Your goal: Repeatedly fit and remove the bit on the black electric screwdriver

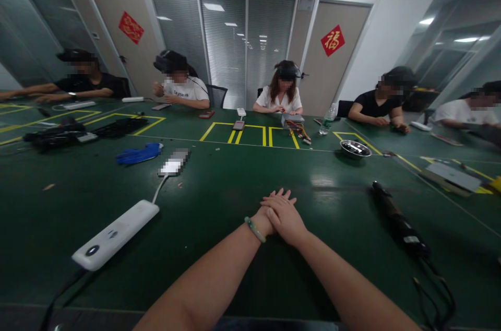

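My left hand [265, 220] lies flat on the green table [219, 268], its fingers stretched forward and partly spread. Across its back rests my right hand [288, 222], palm down with its fingers extended and covering much of it. Neither hand holds an object. A green bangle [255, 230] circles my left wrist. To the left lies a white power bank [117, 234], joined by a short white cable to a phone [174, 162] with a blurred screen. Off to the right is a black, stick-shaped electric tool [399, 219], possibly a screwdriver, with a cord.
Blue glove [139, 154], black cable bundle [66, 133], metal bowl [355, 149], water bottle [327, 119] and grey box with coloured wires [293, 121] lie farther off. Yellow tape [265, 137] marks the table. Several people wearing headsets sit along the far side.
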The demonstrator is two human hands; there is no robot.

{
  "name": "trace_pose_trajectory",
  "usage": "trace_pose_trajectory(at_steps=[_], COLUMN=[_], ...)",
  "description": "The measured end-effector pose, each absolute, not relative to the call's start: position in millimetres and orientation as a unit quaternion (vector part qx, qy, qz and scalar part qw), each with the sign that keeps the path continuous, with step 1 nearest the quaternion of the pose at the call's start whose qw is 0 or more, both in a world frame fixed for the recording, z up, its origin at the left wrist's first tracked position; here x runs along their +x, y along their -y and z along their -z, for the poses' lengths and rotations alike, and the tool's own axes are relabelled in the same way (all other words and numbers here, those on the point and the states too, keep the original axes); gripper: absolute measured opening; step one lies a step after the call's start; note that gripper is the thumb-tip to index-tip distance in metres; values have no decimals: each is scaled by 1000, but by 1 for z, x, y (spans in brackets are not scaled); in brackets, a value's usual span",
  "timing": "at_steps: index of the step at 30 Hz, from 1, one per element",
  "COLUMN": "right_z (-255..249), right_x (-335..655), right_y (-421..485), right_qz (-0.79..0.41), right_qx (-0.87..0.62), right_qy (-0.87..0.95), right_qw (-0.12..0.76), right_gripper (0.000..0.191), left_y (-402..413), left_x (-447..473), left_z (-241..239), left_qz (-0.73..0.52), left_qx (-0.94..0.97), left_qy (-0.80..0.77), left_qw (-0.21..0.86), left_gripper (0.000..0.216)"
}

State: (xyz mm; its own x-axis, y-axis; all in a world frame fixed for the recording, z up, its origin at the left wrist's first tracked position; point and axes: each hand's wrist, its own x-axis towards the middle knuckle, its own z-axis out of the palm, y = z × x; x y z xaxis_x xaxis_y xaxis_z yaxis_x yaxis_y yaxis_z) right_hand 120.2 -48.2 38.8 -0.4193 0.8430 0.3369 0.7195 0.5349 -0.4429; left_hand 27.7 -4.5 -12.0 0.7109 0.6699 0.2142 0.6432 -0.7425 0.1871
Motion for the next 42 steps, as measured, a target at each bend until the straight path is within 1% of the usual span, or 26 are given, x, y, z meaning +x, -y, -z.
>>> trace_pose_trajectory(at_steps=[3,8,19,26,28,31,34,36,39,42], right_z=[-33,-36,-34,-31,-30,-33,-37,-37,-32,-22], right_x=[122,131,133,136,144,177,238,289,359,406], right_y=[48,50,47,48,45,37,35,43,68,96], right_qz=[-127,-143,-169,-163,-129,-14,110,163,186,120], right_qx=[-470,-466,-457,-461,-495,-604,-743,-827,-906,-942], right_qy=[826,824,823,826,812,741,592,465,320,276], right_qw=[284,289,293,280,280,295,293,271,204,148], right_gripper=[31,34,34,38,41,49,63,72,82,89], left_y=[5,6,1,6,8,9,8,8,8,8], left_x=[26,26,28,25,24,20,17,15,14,14], left_z=[11,9,24,10,2,-8,-15,-18,-20,-20], left_qz=[-137,-148,-130,-101,-103,-137,-144,-139,-137,-141], left_qx=[927,926,931,938,943,936,924,924,923,923], left_qy=[-346,-339,-341,-332,-315,-317,-332,-328,-325,-324], left_qw=[52,70,14,4,22,72,121,142,153,155], left_gripper=[59,59,60,56,57,60,64,64,65,64])
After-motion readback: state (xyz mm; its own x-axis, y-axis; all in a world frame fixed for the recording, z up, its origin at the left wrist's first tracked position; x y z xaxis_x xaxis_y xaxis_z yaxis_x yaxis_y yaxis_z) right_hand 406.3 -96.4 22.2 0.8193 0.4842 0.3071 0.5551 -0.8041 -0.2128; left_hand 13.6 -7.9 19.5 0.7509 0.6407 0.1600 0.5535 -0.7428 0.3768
